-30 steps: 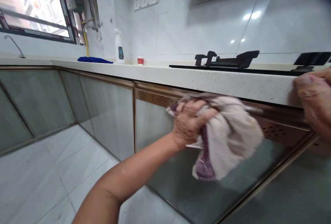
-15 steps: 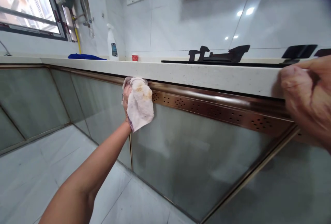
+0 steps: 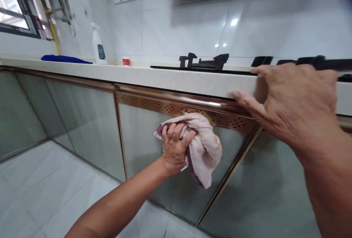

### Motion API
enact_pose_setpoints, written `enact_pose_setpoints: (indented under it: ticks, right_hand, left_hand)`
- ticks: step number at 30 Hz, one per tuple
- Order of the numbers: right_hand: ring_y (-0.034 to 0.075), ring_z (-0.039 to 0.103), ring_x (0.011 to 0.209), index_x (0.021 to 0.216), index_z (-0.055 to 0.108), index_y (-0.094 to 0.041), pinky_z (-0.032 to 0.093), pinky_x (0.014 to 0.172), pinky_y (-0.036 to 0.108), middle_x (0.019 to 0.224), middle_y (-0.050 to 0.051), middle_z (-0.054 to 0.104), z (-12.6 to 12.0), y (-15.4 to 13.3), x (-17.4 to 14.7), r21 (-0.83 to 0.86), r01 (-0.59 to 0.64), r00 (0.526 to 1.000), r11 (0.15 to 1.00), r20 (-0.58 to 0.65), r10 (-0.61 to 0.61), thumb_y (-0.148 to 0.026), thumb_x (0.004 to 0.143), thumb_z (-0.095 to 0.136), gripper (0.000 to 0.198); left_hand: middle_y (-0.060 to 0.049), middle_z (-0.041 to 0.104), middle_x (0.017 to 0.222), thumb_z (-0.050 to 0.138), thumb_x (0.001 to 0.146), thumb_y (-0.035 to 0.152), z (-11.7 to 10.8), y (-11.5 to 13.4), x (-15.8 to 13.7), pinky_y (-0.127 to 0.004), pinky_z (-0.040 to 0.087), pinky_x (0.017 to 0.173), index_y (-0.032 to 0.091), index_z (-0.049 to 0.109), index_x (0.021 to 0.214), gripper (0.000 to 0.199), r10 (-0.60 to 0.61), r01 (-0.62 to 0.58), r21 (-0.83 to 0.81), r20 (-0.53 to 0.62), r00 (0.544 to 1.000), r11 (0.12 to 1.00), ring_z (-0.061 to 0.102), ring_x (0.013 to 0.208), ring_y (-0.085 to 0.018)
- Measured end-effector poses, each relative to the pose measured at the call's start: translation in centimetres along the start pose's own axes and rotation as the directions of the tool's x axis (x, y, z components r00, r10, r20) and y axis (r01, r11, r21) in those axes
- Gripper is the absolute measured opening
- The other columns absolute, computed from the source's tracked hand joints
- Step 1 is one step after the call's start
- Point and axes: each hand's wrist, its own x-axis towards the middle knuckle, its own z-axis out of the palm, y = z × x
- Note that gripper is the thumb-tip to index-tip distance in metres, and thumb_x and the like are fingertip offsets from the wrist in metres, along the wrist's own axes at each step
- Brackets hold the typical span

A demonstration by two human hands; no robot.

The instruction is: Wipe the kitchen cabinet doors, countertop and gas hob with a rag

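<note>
A pale pink cloth [image 3: 205,139] with a purple underside is bunched in my left hand [image 3: 176,146]. My fingers press it against the cabinet front, just at the lower edge of the perforated copper-coloured strip [image 3: 145,102]. One corner of the cloth hangs down over the frosted glass door [image 3: 143,135]. My right hand [image 3: 297,99] rests over the front edge of the white countertop [image 3: 165,78]. Its thumb is spread along the countertop's lower edge, with the other fingers lying over the top.
On the counter stand a white spray bottle [image 3: 99,45], a blue cloth [image 3: 66,59] and a small red item [image 3: 126,62]. A black gas hob [image 3: 211,63] lies behind the edge. A rounded copper rail [image 3: 176,99] runs below the countertop. Pale floor tiles [image 3: 49,186] extend at lower left.
My left hand and the cloth have moved right and down, from the rail to the perforated strip and door. The view has shifted right, and more of my right hand shows.
</note>
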Motion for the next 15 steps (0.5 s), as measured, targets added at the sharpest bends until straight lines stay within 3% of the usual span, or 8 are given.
enact_pose_setpoints:
  ticks: [1, 4, 7, 10, 12, 15]
  right_hand:
    - [0.026, 0.055, 0.113, 0.124, 0.061, -0.015, 0.031, 0.083, 0.049, 0.114, 0.014, 0.064, 0.0, 0.3, 0.1, -0.040, 0.068, 0.998, 0.997, 0.004, -0.068, -0.080, 0.093, 0.021, 0.083]
    - [0.028, 0.053, 0.114, 0.123, 0.061, -0.012, 0.033, 0.086, 0.052, 0.116, 0.017, 0.061, -0.1, 0.5, 0.2, -0.014, 0.083, 0.995, 0.996, -0.048, -0.084, -0.080, 0.092, 0.009, 0.091]
    - [0.037, 0.048, 0.123, 0.130, 0.058, -0.013, 0.035, 0.096, 0.060, 0.129, 0.021, 0.054, -0.6, -1.2, -2.1, 0.176, 0.144, 0.984, 0.974, -0.129, -0.122, -0.079, 0.092, 0.036, 0.079]
    - [0.034, 0.049, 0.123, 0.131, 0.057, -0.026, 0.042, 0.101, 0.055, 0.133, 0.014, 0.052, 0.1, -4.3, -7.5, 0.435, 0.332, 0.942, 0.837, -0.203, -0.268, -0.057, 0.093, 0.057, 0.050]
    - [0.026, 0.058, 0.107, 0.130, 0.053, -0.027, 0.050, 0.091, 0.045, 0.119, 0.011, 0.057, 1.6, -6.2, -11.7, 0.604, 0.267, 0.961, 0.751, -0.110, -0.254, -0.042, 0.098, 0.053, 0.035]
    - [0.019, 0.061, 0.091, 0.131, 0.047, -0.026, 0.055, 0.080, 0.037, 0.112, 0.009, 0.057, 4.2, -7.8, -15.9, 0.788, -0.050, 0.988, 0.613, 0.128, -0.083, -0.039, 0.101, 0.049, 0.033]
  left_hand:
    - [-0.012, 0.056, 0.134, 0.059, 0.092, 0.035, -0.4, 0.2, 0.5, -0.050, 0.037, 0.111, 0.029, 0.057, 0.131, 0.040, -0.026, 0.026, 0.005, 0.012, 1.000, 1.000, 0.046, 0.129, -0.028]
    - [-0.010, 0.056, 0.129, 0.057, 0.094, 0.034, -1.6, 0.5, 1.6, -0.040, 0.047, 0.097, 0.030, 0.059, 0.130, 0.037, -0.052, 0.051, 0.014, 0.083, 0.995, 0.999, 0.051, 0.112, -0.024]
    - [-0.011, 0.053, 0.130, 0.055, 0.094, 0.031, -2.1, 1.1, 2.0, -0.040, 0.051, 0.090, 0.029, 0.056, 0.134, 0.041, -0.066, 0.066, 0.008, 0.172, 0.983, 0.998, 0.050, 0.105, -0.024]
    - [-0.011, 0.051, 0.131, 0.054, 0.093, 0.027, -2.4, 1.5, 2.0, -0.040, 0.053, 0.092, 0.027, 0.054, 0.136, 0.043, -0.140, 0.155, -0.066, 0.192, 0.971, 0.986, 0.049, 0.109, -0.025]
    - [-0.010, 0.050, 0.130, 0.058, 0.089, 0.024, -2.7, 1.8, 2.0, -0.042, 0.053, 0.097, 0.028, 0.054, 0.134, 0.045, -0.205, 0.242, -0.164, 0.215, 0.955, 0.956, 0.050, 0.113, -0.025]
    - [-0.009, 0.046, 0.132, 0.065, 0.077, 0.016, -3.3, 2.1, 1.9, -0.046, 0.049, 0.106, 0.028, 0.056, 0.132, 0.057, -0.287, 0.394, -0.375, 0.311, 0.906, 0.839, 0.051, 0.121, -0.026]
